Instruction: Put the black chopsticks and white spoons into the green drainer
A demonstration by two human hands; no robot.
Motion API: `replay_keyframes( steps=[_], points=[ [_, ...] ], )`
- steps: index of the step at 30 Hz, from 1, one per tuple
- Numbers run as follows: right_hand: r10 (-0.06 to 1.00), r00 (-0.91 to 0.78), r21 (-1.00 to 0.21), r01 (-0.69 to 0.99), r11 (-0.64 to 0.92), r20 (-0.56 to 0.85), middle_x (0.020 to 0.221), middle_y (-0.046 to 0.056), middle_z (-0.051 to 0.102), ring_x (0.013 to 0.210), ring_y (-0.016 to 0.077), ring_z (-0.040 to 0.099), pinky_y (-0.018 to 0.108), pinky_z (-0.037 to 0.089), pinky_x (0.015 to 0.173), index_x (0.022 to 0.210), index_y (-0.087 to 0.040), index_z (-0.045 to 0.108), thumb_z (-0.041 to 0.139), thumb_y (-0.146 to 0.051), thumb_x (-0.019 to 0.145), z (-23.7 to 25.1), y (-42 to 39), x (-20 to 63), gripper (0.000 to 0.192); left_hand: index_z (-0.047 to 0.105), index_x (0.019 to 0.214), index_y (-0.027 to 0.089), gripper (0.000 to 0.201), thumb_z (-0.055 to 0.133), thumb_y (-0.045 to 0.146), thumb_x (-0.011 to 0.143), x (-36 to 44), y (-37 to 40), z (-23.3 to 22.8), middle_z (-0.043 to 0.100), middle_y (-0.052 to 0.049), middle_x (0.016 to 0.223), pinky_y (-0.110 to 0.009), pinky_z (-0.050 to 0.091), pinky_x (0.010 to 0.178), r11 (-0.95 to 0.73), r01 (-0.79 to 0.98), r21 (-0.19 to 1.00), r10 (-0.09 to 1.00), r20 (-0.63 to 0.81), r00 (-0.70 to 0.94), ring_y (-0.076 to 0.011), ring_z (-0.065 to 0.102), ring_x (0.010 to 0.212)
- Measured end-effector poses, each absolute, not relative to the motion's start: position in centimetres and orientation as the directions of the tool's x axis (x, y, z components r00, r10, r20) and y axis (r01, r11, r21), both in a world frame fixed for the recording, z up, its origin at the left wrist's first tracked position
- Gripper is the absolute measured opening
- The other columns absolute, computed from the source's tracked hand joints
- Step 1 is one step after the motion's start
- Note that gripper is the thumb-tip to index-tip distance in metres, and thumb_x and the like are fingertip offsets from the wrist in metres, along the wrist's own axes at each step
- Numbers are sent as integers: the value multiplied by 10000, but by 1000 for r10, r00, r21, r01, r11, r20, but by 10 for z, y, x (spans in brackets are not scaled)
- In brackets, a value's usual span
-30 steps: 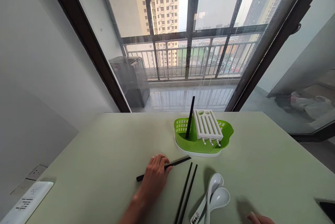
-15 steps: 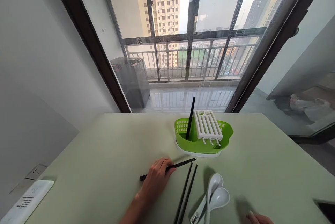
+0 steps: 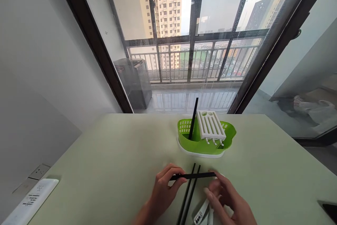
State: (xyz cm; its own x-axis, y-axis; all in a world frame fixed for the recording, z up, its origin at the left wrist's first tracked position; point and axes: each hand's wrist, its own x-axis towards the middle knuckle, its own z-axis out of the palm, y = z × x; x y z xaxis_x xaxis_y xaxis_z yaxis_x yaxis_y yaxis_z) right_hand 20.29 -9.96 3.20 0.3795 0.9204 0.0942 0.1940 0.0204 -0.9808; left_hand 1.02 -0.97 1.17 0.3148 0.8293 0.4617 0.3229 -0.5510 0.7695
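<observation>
Pinched between the thumb and fingers of my left hand (image 3: 167, 186) is a pair of black chopsticks (image 3: 200, 175), held roughly level above the table. At their right end is my right hand (image 3: 233, 202), index fingertip by the tip, thumb apart from the fingers. Beneath them, two more black chopsticks (image 3: 186, 198) lie side by side on the table. White spoons (image 3: 201, 212) rest under my right hand, which mostly hides them. Beyond the hands stands a green basket holder (image 3: 193, 146) with a white slotted rack (image 3: 211, 125). Black chopsticks (image 3: 194, 117) lean upright in its left compartment.
The pale green table (image 3: 110, 154) reaches to a glass door frame at the back. A white power strip (image 3: 34, 200) lies at the left edge. Part of a dark object (image 3: 329, 209) shows at the right edge. Beyond the glass is a dark cabinet-like box (image 3: 135, 83).
My left hand has lifted the chopsticks and moved them right, turning them nearly level. My right hand has come in from the lower right edge, over the spoons, to the chopsticks' end.
</observation>
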Motion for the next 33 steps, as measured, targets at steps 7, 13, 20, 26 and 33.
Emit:
replay_keyframes(
  steps=[7, 13, 20, 26, 33],
  points=[
    [937, 144, -899, 360, 250, 318, 858, 24, 667, 656, 139, 620, 226, 527, 624, 1063, -230, 703, 494, -412, 1068, 69, -74, 195, 277, 771, 940, 221, 133, 717, 342, 952, 16, -17, 9, 784, -35, 867, -276, 626, 773, -475, 246, 845, 871, 410, 271, -171, 743, 793],
    [872, -158, -713, 518, 473, 464, 907, 31, 622, 720, 129, 634, 226, 529, 662, 1032, -240, 616, 408, -229, 1097, 105, -66, 211, 219, 839, 930, 251, 172, 727, 381, 945, 18, -13, 16, 833, -34, 860, -328, 633, 823, -375, 160, 913, 886, 302, 352, -198, 775, 781],
    [802, -365, -552, 587, 592, 473, 889, 14, 620, 618, 115, 614, 227, 512, 585, 990, -246, 565, 392, -215, 1098, 128, -55, 214, 207, 857, 874, 253, 213, 835, 461, 832, 17, -9, 13, 839, -17, 834, -358, 643, 812, -321, 110, 941, 887, 258, 384, -230, 795, 740],
    [805, -377, -559, 582, 591, 458, 877, 2, 603, 589, 107, 584, 220, 491, 560, 970, -253, 558, 367, -244, 1111, 127, -48, 210, 237, 858, 779, 250, 127, 873, 377, 782, 11, -4, 8, 829, 3, 763, -340, 618, 818, -229, 192, 954, 912, 141, 385, -237, 793, 712],
    [845, -332, -631, 564, 534, 418, 847, -6, 561, 621, 99, 586, 208, 495, 590, 892, -247, 542, 332, -256, 1122, 133, -44, 207, 311, 857, 768, 192, 278, 844, 467, 804, 8, 3, 7, 805, -10, 705, -269, 537, 612, -208, 200, 957, 877, 92, 471, -162, 681, 583]
  ],
)
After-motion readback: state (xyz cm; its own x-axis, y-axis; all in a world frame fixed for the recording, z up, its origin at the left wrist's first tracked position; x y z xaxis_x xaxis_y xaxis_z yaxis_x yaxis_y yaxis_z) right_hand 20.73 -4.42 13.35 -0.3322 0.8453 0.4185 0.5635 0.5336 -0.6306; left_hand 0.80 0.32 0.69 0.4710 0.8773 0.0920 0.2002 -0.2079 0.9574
